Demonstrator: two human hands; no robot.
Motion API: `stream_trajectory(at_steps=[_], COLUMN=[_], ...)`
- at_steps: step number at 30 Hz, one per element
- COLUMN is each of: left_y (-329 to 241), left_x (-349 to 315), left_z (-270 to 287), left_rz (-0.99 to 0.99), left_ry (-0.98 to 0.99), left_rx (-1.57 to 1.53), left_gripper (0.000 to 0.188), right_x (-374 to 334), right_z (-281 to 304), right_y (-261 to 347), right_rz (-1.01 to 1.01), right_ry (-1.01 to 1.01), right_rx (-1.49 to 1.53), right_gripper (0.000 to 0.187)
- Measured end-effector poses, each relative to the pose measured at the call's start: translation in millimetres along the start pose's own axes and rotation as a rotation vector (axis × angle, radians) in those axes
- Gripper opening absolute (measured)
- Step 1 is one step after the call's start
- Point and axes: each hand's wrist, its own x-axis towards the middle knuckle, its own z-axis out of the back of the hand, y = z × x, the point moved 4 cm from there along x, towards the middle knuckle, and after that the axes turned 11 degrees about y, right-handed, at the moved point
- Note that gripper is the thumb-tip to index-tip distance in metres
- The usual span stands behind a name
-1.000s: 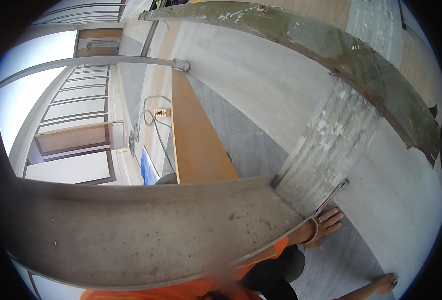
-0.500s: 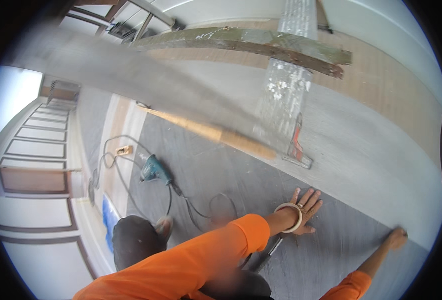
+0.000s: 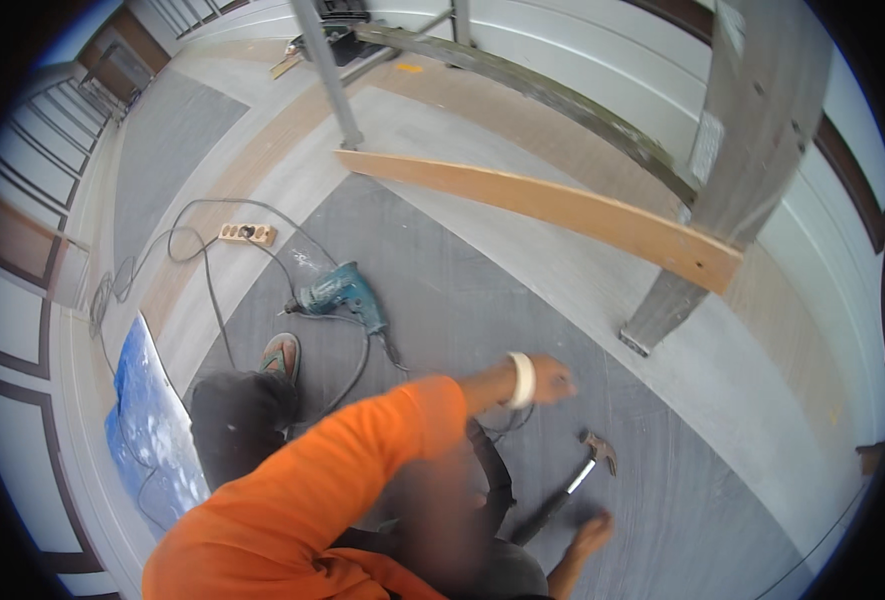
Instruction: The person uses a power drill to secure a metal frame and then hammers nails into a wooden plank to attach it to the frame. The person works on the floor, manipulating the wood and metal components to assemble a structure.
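Note:
My left hand [image 3: 554, 383] hangs over the grey floor, smeared by motion, so its fingers cannot be read. A whitish ring like a tape roll [image 3: 522, 381] circles that wrist. Lower down, my right hand [image 3: 590, 535] is near the floor, its fingers drawn together; what they hold, if anything, is hidden. Between the hands lies a claw hammer [image 3: 580, 474], its dark grip toward me and its head pointing away; neither hand is seen gripping it. To the left, a teal corded power drill [image 3: 342, 296] rests on its side beside my sandalled foot [image 3: 282, 357].
A power strip [image 3: 247, 234] with looping cables lies at the left, near a blue-and-white sheet [image 3: 147, 420]. Ahead, a long wooden board [image 3: 542, 205] stretches to an upright grey plank [image 3: 752, 150]. Farther back are a metal frame leg [image 3: 330, 80] and a paint-stained bar [image 3: 562, 100].
My left hand has come up off the floor, moving left. My right hand has left the floor seam at the right and come in beside the hammer. The view has shifted, uncovering the hammer.

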Motion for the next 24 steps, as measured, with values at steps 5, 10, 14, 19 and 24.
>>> stream_trajectory(at_steps=[5, 10, 14, 19, 24], left_y=[125, 205, 244, 299, 439], left_x=[-155, -244, -281, -317, -299], left_z=[138, 221, 249, 293, 336], left_rz=[0.451, 0.573, 0.611, 0.560, 0.425], left_ry=[-0.420, -0.755, -0.672, -0.729, -0.746], left_rx=[-0.068, -0.569, -0.703, -0.650, -0.878], left_gripper=[0.048, 0.054, 0.055, 0.054, 0.057], right_x=[-20, -19, -19, -15, -6], right_z=[-27, -36, -38, -1, 26], right_y=[109, 129, 140, 160, 298], right_rz=[-0.423, -0.327, -0.382, -0.564, -0.439], right_ry=[0.179, 0.250, 0.280, 0.355, 0.307], right_rx=[-0.098, -0.311, -0.486, -0.419, -0.454], right_gripper=[0.040, 0.044, 0.043, 0.042, 0.038])
